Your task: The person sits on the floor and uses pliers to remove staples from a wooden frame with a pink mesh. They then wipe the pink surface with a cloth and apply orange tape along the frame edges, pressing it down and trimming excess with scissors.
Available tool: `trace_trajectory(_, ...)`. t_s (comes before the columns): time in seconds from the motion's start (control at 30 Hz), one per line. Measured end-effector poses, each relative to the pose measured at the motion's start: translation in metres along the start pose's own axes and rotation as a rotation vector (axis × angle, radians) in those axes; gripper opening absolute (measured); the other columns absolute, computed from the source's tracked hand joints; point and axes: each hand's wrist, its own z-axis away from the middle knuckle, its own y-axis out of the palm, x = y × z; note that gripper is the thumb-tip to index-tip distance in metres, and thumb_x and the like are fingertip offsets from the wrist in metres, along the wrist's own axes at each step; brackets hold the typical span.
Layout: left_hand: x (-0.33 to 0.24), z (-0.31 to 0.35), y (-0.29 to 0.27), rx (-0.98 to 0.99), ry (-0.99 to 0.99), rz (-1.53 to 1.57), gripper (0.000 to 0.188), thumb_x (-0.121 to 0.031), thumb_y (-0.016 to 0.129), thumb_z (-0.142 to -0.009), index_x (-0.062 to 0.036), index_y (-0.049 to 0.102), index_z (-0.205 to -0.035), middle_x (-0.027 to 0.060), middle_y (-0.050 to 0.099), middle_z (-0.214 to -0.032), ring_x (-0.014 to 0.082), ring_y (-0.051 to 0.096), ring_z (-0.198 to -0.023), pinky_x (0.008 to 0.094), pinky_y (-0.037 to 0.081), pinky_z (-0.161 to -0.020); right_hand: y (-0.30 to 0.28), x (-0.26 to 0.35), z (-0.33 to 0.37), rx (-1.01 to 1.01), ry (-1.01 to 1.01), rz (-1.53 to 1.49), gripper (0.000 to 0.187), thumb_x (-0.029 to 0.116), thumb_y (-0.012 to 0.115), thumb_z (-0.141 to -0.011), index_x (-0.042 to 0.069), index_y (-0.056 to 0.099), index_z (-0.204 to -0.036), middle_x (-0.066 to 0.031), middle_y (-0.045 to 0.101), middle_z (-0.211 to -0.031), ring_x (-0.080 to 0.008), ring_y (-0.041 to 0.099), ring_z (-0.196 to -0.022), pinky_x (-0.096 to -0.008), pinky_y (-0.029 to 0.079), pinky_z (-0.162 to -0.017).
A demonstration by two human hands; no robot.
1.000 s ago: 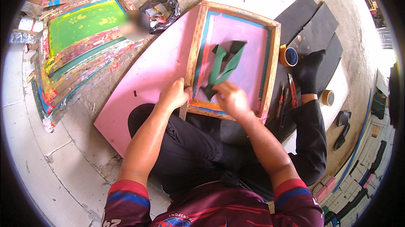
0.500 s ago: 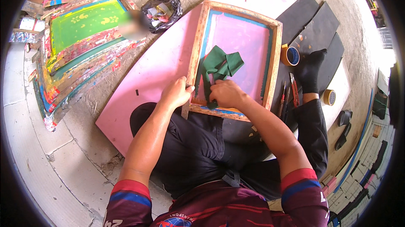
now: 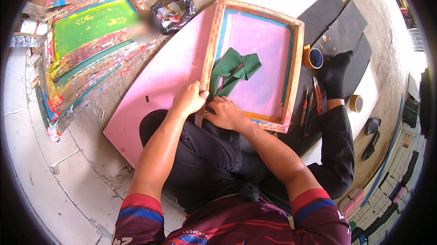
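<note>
A wooden-framed printing screen with pinkish mesh and a blue-green inner border rests partly over my lap. My left hand is closed at the near end of its left side; a thin dark edge shows between thumb and fingers, but I cannot make out what it belongs to. My right hand lies over the near left corner, fingers bent and closed on the lower end of a dark green cloth. The cloth's folded upper part spreads across the mesh. My fingertips partly hide the corner.
Paint-covered screens are stacked at the left, beside a black bag of scraps. Right of the frame lie black sheets, a tape roll, a red cutter and my foot. Another tape roll sits farther right.
My right hand has moved left and nearer me, from the mesh to the frame's near left corner. The cloth has stretched longer toward that corner. My left hand has hardly moved.
</note>
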Motion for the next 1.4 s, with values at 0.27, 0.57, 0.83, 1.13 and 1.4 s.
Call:
trace_trajectory(0.27, 0.0, -0.001, 0.001, -0.007, 0.009, 0.037, 0.035, -0.029, 0.073, -0.097, 0.0028, 0.067, -0.11, 0.0277, 0.075, -0.105, 0.0457, 0.072, -0.105, 0.0529, 0.055, -0.09, -0.009, -0.005, 0.007, -0.011, -0.051, 0.044, 0.04, 0.047, 0.063, -0.102, 0.012, 0.081, -0.107, -0.0133, 0.072, -0.109, -0.0388, 0.067, -0.109, -0.0542, 0.054, -0.097)
trace_trajectory(0.57, -0.001, 0.003, 0.0, -0.015, -0.001, 0.026, 0.037, -0.03, 0.073, -0.096, 0.0029, 0.069, -0.111, 0.0266, 0.076, -0.106, 0.0443, 0.073, -0.105, 0.0526, 0.056, -0.092, -0.039, -0.021, 0.053, -0.054, 0.09, 0.456, 0.063, 0.055, 0.048, -0.11, 0.005, 0.077, -0.085, -0.0139, 0.075, -0.091, -0.0365, 0.07, -0.093, -0.0552, 0.053, -0.085)
trace_trajectory(0.83, -0.007, 0.005, -0.003, -0.043, 0.02, 0.026, 0.032, -0.026, 0.07, -0.096, 0.0027, 0.069, -0.11, 0.0285, 0.076, -0.104, 0.0455, 0.073, -0.105, 0.0538, 0.056, -0.091, 0.016, 0.01, 0.039, -0.294, 0.03, 0.289, 0.055, 0.059, 0.058, -0.103, 0.006, 0.07, -0.1, -0.015, 0.07, -0.1, -0.037, 0.069, -0.098, -0.0516, 0.054, -0.088)
trace_trajectory(1.13, 0.0, 0.003, 0.004, -0.06, 0.024, 0.031, 0.033, -0.025, 0.072, -0.094, 0.0032, 0.07, -0.111, 0.0288, 0.076, -0.106, 0.0456, 0.073, -0.105, 0.0531, 0.056, -0.092, -0.057, -0.045, 0.115, 0.015, 0.455, 0.617, 0.079, 0.071, 0.042, -0.106, 0.0, 0.077, -0.111, -0.0212, 0.076, -0.114, -0.0403, 0.061, -0.131, -0.0629, 0.029, -0.123)
trace_trajectory(1.4, -0.003, 0.001, 0.005, -0.078, 0.027, 0.012, 0.033, -0.022, 0.07, -0.093, 0.0047, 0.071, -0.112, 0.03, 0.076, -0.105, 0.0462, 0.073, -0.105, 0.0528, 0.057, -0.094, -0.04, -0.06, 0.128, -0.101, 0.287, 0.496, 0.073, 0.071, 0.059, -0.097, 0.002, 0.078, -0.108, -0.0146, 0.077, -0.103, -0.0359, 0.061, -0.126, -0.0644, 0.02, -0.128)
